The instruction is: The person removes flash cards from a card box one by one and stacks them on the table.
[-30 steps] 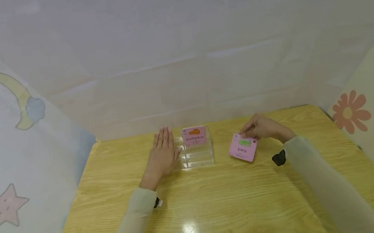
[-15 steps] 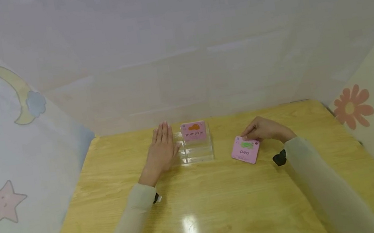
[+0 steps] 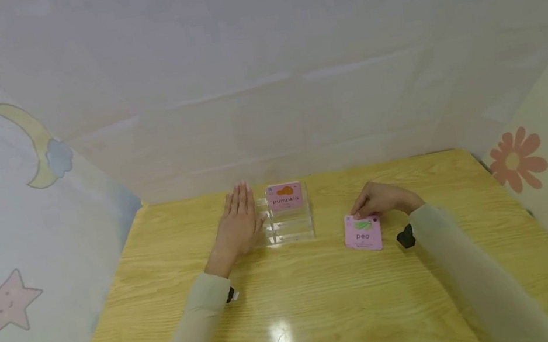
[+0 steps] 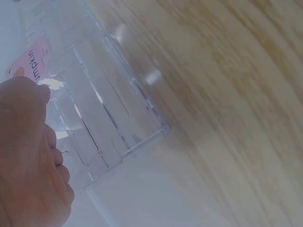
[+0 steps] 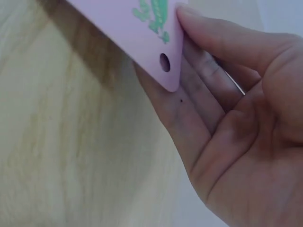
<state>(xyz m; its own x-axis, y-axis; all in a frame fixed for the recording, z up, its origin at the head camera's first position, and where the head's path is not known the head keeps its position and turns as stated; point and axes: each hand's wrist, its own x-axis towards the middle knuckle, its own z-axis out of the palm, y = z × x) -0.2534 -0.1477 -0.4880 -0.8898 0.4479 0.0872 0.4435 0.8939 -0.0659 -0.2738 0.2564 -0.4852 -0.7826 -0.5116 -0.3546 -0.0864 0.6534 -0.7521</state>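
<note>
My right hand pinches a pink flashcard printed "pea" by its top edge, thumb on the printed face and fingers behind, as the right wrist view shows. A punched hole sits in one corner of that card. To the left, my left hand lies with straight fingers along the left side of a clear plastic rack, its thumb overlapping the rack's edge. In the rack's rear slot stands a second pink flashcard, reading "pumpkin" under an orange picture. Several tiers in front of it show bare in the left wrist view.
The rack stands near the back of a wooden table. A pale sheet rises behind the table, and decorated sheets flank it. Both wrists wear something dark at the sleeve cuffs.
My right hand has brought the pea card slightly down and nearer, and turned it from tilted to almost straight. The left hand and the rack stay in place.
</note>
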